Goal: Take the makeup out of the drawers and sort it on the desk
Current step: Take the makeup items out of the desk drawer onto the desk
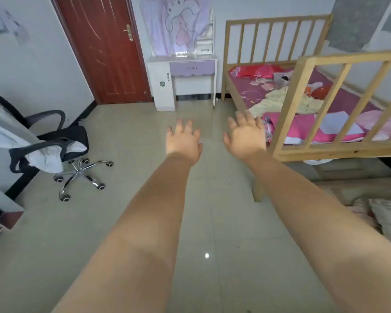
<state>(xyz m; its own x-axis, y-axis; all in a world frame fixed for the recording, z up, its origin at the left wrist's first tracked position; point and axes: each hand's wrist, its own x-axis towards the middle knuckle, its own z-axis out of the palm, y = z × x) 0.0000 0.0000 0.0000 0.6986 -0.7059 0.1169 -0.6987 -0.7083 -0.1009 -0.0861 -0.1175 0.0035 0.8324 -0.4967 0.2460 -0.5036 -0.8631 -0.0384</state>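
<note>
1. Pale glossy tiles make up the floor (122,222), which lies bare between the person and the far wall; one bright spot of light reflects on it near the bottom middle.
2. Both bare forearms reach forward over the floor. The left hand (182,141) has its fingers spread and relaxed and holds nothing. The right hand (244,137) is likewise spread, palm down, with nothing in it.
3. Well beyond the hands, against the far wall, stands the white desk (159,86). Its lilac drawer (192,68) under the tabletop is closed, and a small white drawer unit (204,49) sits at the tabletop's back right corner, also closed. No makeup can be made out; something small and shiny sits near the back edge of the tabletop, too blurred to name.
4. A pale cloth with a cartoon rabbit (176,23) hangs above the desk. A small sticker shows on the desk's left cabinet front, too small to read.
5. Left of the desk is a dark red door (104,53) with a brass handle.
6. To the right, a wooden-railed bed (303,91) holds a pink sheet and scattered clothes and papers; its near corner stands just beside the right hand.
7. At the left, a black office chair (61,143) on castors carries white cloth.
</note>
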